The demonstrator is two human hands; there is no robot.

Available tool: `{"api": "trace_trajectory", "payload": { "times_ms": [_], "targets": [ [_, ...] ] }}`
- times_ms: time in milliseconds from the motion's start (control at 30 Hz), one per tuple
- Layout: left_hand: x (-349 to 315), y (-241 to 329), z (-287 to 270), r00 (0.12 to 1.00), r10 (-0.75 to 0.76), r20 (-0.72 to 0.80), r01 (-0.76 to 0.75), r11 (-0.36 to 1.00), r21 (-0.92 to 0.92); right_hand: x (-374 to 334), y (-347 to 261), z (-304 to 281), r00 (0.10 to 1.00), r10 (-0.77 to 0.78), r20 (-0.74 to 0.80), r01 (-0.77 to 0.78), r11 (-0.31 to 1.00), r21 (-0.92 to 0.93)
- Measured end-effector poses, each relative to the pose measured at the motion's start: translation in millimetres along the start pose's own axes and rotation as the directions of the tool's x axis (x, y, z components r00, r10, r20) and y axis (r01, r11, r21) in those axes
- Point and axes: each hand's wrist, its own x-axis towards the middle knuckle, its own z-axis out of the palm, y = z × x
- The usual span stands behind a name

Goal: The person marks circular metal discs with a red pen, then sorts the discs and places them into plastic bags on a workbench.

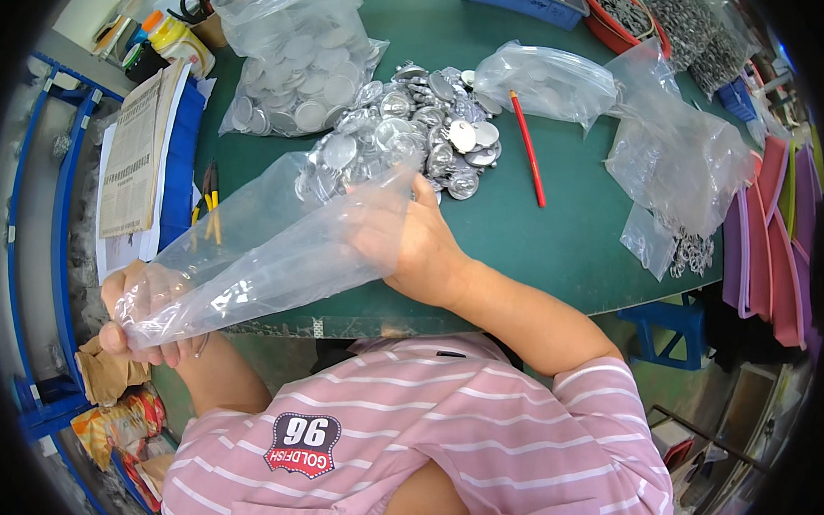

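A clear plastic bag [276, 239] stretches slantwise from the table's near left corner up to a heap of round silvery metal pieces [461, 141]. My left hand [151, 316] is closed on the bag's lower left end, beyond the table edge. At the bag's upper right end, my right hand [421, 253] grips the plastic beside the heap. Its fingers show only blurred through the film, so I cannot tell whether they also hold metal pieces. Some of the heap is seen through the plastic.
A filled bag of discs [300, 81] stands behind the heap. Right of it lie a red pencil [527, 148], another clear bag [550, 81] and a crumpled bag [679, 149]. Yellow-handled pliers [212, 205] lie left, near a blue bin [181, 163]. A blue stool [668, 330] stands below right.
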Motion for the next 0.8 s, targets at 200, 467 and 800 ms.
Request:
{"api": "trace_trajectory", "payload": {
  "times_ms": [200, 467, 800],
  "targets": [
    [-38, -25, -17, 0.954, 0.191, -0.233, -0.061, 0.88, 0.47, -9, -10, -16, 0.989, 0.118, -0.094, -0.104, 0.984, 0.146],
    [-50, -114, -22, 0.903, -0.25, -0.348, 0.282, -0.264, 0.922, 7, 44, -105, 0.477, 0.688, -0.546, -0.424, 0.725, 0.543],
    [-55, -120, -35, 0.917, -0.212, -0.338, 0.271, -0.291, 0.918, 47, 103, -219, 0.864, -0.096, -0.494, -0.339, 0.615, -0.712]
  ]
}}
